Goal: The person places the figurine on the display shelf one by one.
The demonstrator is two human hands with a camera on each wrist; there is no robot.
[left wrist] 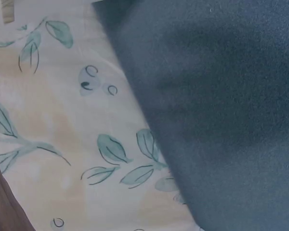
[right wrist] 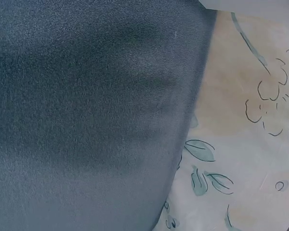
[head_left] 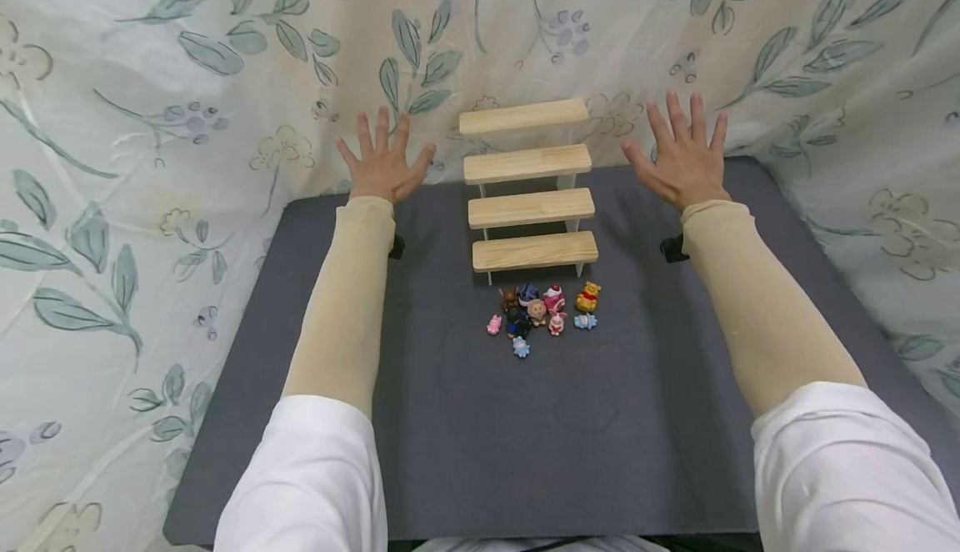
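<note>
Both hands, left hand (head_left: 384,164) and right hand (head_left: 681,162), spread flat and empty beside the wooden step shelf (head_left: 529,193); toy figurines (head_left: 543,310) sit below.

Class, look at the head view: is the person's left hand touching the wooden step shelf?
Apart. In the head view the left hand, fingers spread, is held up left of the wooden step shelf, with patterned cloth showing between them.

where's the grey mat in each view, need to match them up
Head: the grey mat fills the lower centre, under the wooden step shelf.
Left wrist: the mat fills the right side.
Right wrist: the mat fills the left side.
Shared landmark: the leaf-print cloth bordering the mat's edge.
</note>
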